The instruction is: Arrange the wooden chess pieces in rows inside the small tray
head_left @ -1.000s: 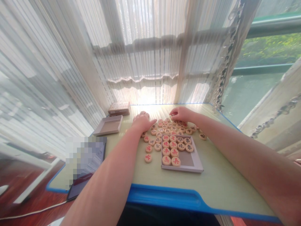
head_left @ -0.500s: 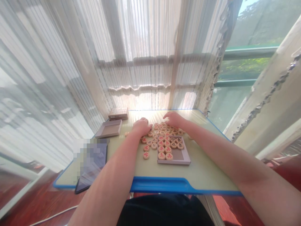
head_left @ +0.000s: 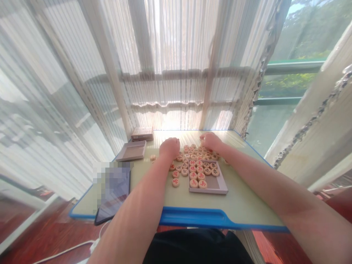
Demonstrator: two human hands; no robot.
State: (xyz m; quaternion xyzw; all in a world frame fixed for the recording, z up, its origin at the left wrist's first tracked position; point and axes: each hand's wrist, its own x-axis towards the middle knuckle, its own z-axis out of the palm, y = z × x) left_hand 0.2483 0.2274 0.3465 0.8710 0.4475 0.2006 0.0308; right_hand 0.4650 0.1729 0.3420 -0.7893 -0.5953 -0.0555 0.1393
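Note:
Round wooden pieces (head_left: 184, 172) with red or dark characters lie loose in a cluster on the pale table (head_left: 236, 205). In front of that cluster, an open shallow box (head_left: 213, 182) holds several pieces in rows, with bare floor at its near right. My left hand (head_left: 169, 148) is at the cluster's far left, fingers curled; whatever it holds is hidden. At the far right side of the pieces is my right hand (head_left: 211, 141), its fingers bent closed above them, and what they grip is too small to make out.
An empty shallow box lid (head_left: 132, 150) sits at the back left, with a stacked box (head_left: 142, 134) behind it. A tablet (head_left: 114, 198) lies at the left edge. A blue ledge (head_left: 192, 216) runs along the front.
The whole view has shifted, so the table appears further right. My left hand's fingers have curled in more. My right hand's fingers, spread before, are now drawn together.

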